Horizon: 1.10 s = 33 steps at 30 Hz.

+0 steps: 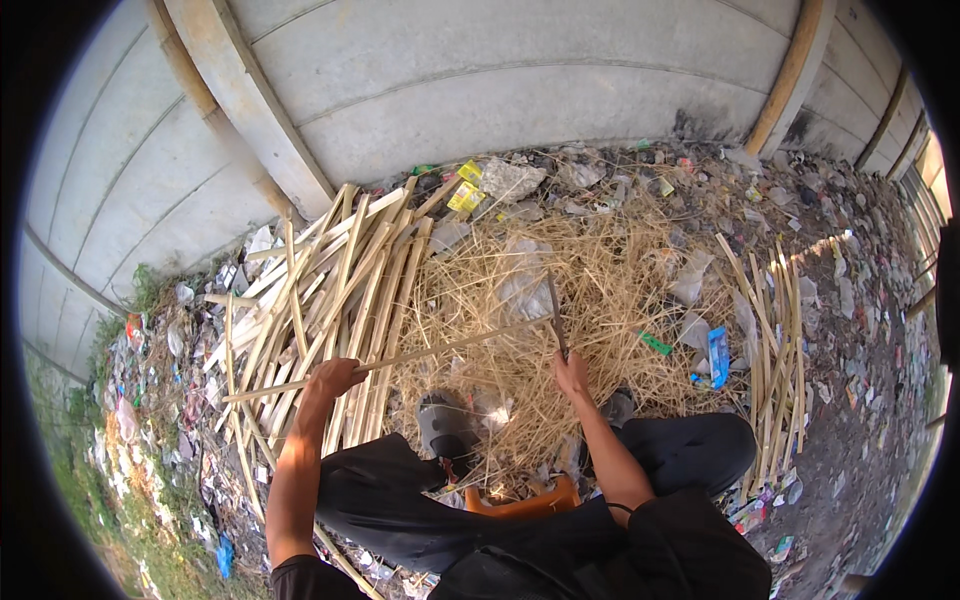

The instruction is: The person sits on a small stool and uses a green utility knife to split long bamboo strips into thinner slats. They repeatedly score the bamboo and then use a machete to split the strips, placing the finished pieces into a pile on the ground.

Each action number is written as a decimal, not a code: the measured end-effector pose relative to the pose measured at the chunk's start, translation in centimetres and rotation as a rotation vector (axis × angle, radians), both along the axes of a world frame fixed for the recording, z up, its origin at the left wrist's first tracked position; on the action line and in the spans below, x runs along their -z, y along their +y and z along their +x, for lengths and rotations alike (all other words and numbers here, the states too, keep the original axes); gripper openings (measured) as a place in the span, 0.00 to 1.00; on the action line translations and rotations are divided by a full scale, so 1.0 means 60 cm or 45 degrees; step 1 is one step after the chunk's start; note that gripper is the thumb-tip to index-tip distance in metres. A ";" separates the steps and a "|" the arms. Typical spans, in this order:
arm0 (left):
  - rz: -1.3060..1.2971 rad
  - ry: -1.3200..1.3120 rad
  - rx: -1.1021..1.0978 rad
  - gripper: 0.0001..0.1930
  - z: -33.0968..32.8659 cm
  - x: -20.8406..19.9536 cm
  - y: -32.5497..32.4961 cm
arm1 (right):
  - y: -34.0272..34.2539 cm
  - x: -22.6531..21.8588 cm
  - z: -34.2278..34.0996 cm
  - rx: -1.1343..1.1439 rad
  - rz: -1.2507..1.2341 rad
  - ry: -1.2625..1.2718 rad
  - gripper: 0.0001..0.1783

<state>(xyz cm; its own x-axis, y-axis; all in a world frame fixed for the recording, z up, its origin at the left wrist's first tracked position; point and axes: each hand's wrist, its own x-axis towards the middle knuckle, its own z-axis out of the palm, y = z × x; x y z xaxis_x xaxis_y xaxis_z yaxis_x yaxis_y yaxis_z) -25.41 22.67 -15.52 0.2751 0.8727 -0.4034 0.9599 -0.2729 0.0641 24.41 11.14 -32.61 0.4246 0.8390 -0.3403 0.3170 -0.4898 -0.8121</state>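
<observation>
My left hand (334,378) is closed around a long, thin bamboo strip (450,346). The strip runs from left of that hand across to the right, and its far end meets the blade of a knife (555,308). The knife's handle is gripped in my right hand (571,371), with the blade pointing up and away from me. Pale shavings (620,260) cover the ground beneath both hands. Beside and beyond my left hand lies a large heap of bamboo strips (370,270).
A smaller bundle of strips (772,360) lies to the right, near a blue wrapper (718,357). An orange stool (530,500) is under me, between my legs. Litter is strewn around. A concrete wall (520,90) with posts stands at the back.
</observation>
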 end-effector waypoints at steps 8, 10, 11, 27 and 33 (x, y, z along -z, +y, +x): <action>0.094 -0.042 -0.014 0.15 -0.022 0.025 0.000 | 0.039 -0.044 -0.016 0.205 0.715 -0.126 0.21; 0.128 -0.056 0.037 0.14 -0.015 0.036 0.012 | -0.003 0.070 0.018 -0.083 0.020 -0.125 0.21; 0.153 -0.062 0.055 0.14 -0.012 0.039 0.019 | -0.012 0.104 0.030 -0.230 -0.321 -0.119 0.21; 0.154 0.058 -0.025 0.14 -0.029 0.047 0.022 | -0.009 0.109 0.006 0.128 -0.132 0.120 0.23; 0.218 0.089 -0.093 0.14 -0.033 0.043 0.010 | 0.013 0.009 -0.024 0.191 0.395 -0.078 0.26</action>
